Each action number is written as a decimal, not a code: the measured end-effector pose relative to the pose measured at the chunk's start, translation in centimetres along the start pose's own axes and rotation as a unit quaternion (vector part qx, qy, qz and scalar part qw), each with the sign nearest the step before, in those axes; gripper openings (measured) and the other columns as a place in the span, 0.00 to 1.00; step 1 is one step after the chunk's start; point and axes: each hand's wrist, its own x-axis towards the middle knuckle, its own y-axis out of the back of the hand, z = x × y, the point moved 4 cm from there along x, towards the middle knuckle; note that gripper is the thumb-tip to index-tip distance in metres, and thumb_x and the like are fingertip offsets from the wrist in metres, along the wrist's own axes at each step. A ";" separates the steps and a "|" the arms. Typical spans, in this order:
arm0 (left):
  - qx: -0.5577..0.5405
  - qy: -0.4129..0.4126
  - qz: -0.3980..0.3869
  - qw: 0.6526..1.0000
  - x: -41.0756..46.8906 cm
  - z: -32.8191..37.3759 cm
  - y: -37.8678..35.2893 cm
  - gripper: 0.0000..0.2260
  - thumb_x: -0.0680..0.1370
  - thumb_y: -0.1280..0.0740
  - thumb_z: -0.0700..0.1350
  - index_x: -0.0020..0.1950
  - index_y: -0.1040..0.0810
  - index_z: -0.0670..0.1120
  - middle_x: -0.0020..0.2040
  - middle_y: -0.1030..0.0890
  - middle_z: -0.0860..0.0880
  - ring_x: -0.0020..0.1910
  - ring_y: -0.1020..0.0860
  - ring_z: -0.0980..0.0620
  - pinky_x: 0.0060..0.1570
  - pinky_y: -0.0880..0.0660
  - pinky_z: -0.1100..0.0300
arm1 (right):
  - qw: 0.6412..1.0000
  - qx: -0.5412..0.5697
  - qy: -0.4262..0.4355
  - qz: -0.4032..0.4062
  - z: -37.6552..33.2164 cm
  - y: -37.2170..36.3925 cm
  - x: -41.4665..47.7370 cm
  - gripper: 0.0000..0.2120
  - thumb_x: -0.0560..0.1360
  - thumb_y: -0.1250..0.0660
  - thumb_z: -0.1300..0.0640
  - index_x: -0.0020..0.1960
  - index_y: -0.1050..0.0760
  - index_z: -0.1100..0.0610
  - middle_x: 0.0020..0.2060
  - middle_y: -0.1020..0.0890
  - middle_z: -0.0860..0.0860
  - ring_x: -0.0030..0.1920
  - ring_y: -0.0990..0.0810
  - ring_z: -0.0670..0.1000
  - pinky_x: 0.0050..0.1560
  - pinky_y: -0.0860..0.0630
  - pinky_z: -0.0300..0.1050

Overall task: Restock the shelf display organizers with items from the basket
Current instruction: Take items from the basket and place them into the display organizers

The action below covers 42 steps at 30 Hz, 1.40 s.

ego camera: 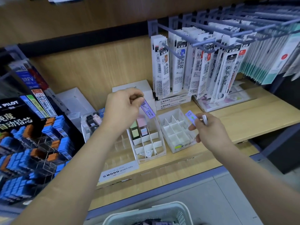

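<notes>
While the left hand (123, 109) pinches it, purple case (147, 109): hanging tilted from thumb and fingertips, lower end just above the back cells of the middle organizer (160, 154).
Left hand: fingers curled tight on the case's top end, forearm reaching in from low left.
Right hand (209, 132): clamped on a second purple case (191, 117), with a pale case (204, 119) tucked just behind it between the fingers.
Middle organizer: white, divided, right below the left hand; green case (135, 132) and pink case (140, 121) standing upright in its back cells.
Right organizer (180, 146): white grid, directly under the right hand's fingers.
Basket (154, 211): pale mesh, down below both forearms, small cases inside.
Shelf (243, 114): wood, carrying both organizers.
Refill packs (186, 67): hanging on hooks, up beyond the right hand.
Blue lead display (32, 143): off to the left of the left forearm.
</notes>
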 end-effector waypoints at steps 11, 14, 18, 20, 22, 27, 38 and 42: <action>0.112 -0.008 -0.152 0.982 -4.6 -0.2 -3.9 0.04 0.76 0.30 0.46 0.49 0.18 0.49 0.41 0.16 0.51 0.44 0.19 0.52 0.47 0.23 0.59 | 0.978 0.162 -0.093 -0.088 -1.3 -0.9 -0.9 0.06 0.82 0.40 0.58 0.53 0.25 0.58 0.37 0.28 0.52 0.27 0.36 0.47 0.20 0.42 0.35; 0.101 -0.004 -0.149 0.984 -4.4 -0.2 -3.8 0.04 0.75 0.29 0.46 0.48 0.17 0.49 0.41 0.16 0.52 0.43 0.20 0.54 0.47 0.24 0.61 | 0.970 0.187 -0.109 -0.110 -1.6 -1.0 -1.2 0.06 0.81 0.39 0.58 0.53 0.25 0.58 0.36 0.26 0.52 0.26 0.35 0.46 0.20 0.42 0.34; 0.105 -0.016 -0.184 0.977 -4.9 -0.2 -4.9 0.04 0.75 0.29 0.46 0.48 0.17 0.49 0.43 0.16 0.51 0.45 0.19 0.53 0.47 0.24 0.61 | 0.964 0.207 -0.112 -0.126 -2.0 -1.0 -1.6 0.05 0.80 0.36 0.56 0.48 0.25 0.57 0.32 0.25 0.52 0.23 0.35 0.45 0.19 0.42 0.34; 0.120 -0.028 -0.207 0.971 -5.3 -0.5 -5.9 0.05 0.76 0.30 0.46 0.50 0.17 0.48 0.44 0.16 0.50 0.46 0.19 0.51 0.48 0.24 0.59 | 0.962 0.210 -0.112 -0.136 -2.1 -1.0 -1.7 0.05 0.79 0.35 0.55 0.46 0.25 0.56 0.29 0.25 0.51 0.22 0.36 0.45 0.19 0.43 0.35; 0.126 -0.033 -0.212 0.968 -5.5 -1.0 -6.4 0.06 0.77 0.31 0.45 0.52 0.17 0.48 0.45 0.15 0.50 0.47 0.19 0.50 0.49 0.24 0.58 | 0.961 0.206 -0.116 -0.146 -2.2 -1.1 -1.7 0.06 0.80 0.36 0.55 0.46 0.26 0.55 0.28 0.26 0.51 0.22 0.37 0.45 0.19 0.44 0.35; 0.157 -0.039 -0.203 0.966 -4.7 -1.5 -6.6 0.06 0.78 0.35 0.43 0.49 0.17 0.49 0.42 0.16 0.48 0.43 0.20 0.47 0.41 0.27 0.60 | 0.956 0.203 -0.130 -0.168 -2.4 -1.3 -1.9 0.06 0.81 0.41 0.64 0.52 0.25 0.58 0.33 0.24 0.54 0.26 0.37 0.46 0.20 0.45 0.34; 0.172 -0.028 -0.223 0.959 -4.4 -1.8 -7.2 0.07 0.76 0.31 0.47 0.52 0.17 0.48 0.45 0.16 0.49 0.48 0.20 0.48 0.48 0.23 0.56 | 0.962 0.179 -0.093 -0.182 -2.5 -1.2 -2.0 0.09 0.80 0.35 0.54 0.43 0.28 0.56 0.27 0.27 0.52 0.20 0.38 0.46 0.19 0.46 0.35; 0.131 0.000 -0.214 0.968 -4.1 -1.7 -6.5 0.06 0.74 0.29 0.45 0.50 0.16 0.48 0.44 0.16 0.51 0.46 0.20 0.51 0.48 0.24 0.60 | 0.960 0.180 -0.111 -0.184 -2.2 -1.2 -2.0 0.07 0.81 0.38 0.55 0.47 0.28 0.57 0.28 0.27 0.52 0.22 0.38 0.45 0.19 0.45 0.35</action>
